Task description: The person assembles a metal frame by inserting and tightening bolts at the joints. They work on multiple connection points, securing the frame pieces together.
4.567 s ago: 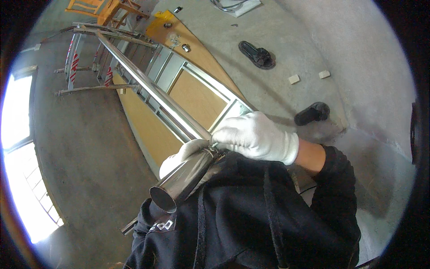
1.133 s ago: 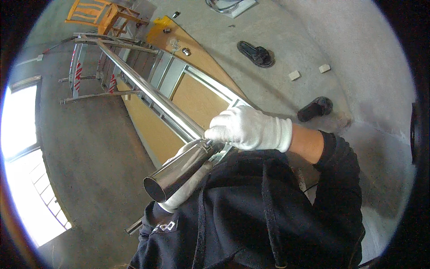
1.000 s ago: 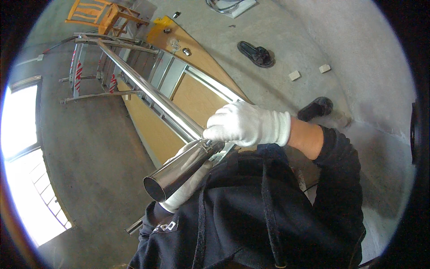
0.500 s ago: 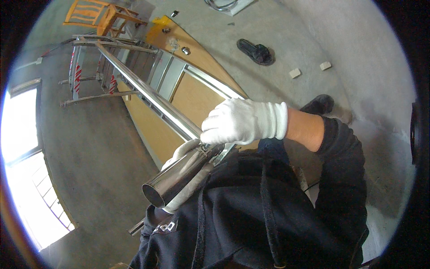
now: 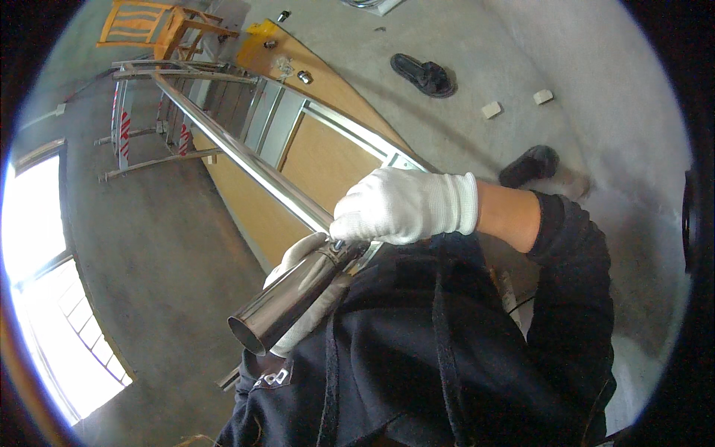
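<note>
Long pipe, short grip, easy to lose control of

The long shiny steel tube point(image 5: 275, 179) could swing or slide, since both holds sit near its open end. The white-gloved right hand point(image 5: 406, 205) is curled over the top of it; the white-gloved left hand point(image 5: 298, 287) cups it from below, against the dark apron point(image 5: 417, 357), its fingers mostly hidden.

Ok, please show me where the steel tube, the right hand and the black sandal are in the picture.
steel tube point(image 5: 223, 149): head view, on the thin shiny shaft.
right hand point(image 5: 398, 205): head view, on the back of the white glove.
black sandal point(image 5: 424, 74): head view, on its strap.
</note>
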A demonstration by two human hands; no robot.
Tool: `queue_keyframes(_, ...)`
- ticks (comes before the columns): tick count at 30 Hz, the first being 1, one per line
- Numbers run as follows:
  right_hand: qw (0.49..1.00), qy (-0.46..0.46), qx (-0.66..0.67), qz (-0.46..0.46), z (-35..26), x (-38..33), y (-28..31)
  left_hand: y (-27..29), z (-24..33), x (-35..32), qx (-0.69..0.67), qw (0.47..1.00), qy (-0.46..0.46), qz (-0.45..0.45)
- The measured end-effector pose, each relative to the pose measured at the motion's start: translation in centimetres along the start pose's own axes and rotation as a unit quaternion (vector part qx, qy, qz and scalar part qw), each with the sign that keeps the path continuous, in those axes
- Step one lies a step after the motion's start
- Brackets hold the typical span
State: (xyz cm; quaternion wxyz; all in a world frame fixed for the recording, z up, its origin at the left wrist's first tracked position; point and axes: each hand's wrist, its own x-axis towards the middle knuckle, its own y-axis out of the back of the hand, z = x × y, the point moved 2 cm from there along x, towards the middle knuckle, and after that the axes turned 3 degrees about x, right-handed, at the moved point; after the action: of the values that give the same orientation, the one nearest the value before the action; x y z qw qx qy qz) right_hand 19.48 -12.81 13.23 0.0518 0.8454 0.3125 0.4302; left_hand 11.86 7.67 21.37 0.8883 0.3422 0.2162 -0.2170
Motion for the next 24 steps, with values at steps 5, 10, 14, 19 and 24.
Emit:
queue_keyframes(5, 1.0, -0.011, -0.023, -0.006, 0.1, -0.1, 0.1, -0.1, -0.2, 0.1, 0.009, 1.0, 0.011, 0.024)
queue_keyframes(10, 0.999, -0.035, -0.021, -0.028, 0.0, -0.6, -0.3, -0.1, 0.0, 0.2, 0.006, 1.0, 0.012, 0.024)
queue_keyframes(14, 0.998, -0.068, -0.017, -0.003, 0.2, -1.0, 0.0, -0.4, 0.1, 0.1, -0.013, 0.999, 0.015, 0.029)
queue_keyframes(19, 0.998, -0.06, 0.01, 0.011, 0.0, -1.1, -0.7, -0.5, -0.6, -0.1, -0.023, 0.999, 0.016, 0.04)
queue_keyframes(24, 0.998, -0.064, -0.003, 0.009, -0.2, -1.2, -0.6, -0.2, 0.0, -0.1, -0.002, 0.999, 0.022, 0.035)
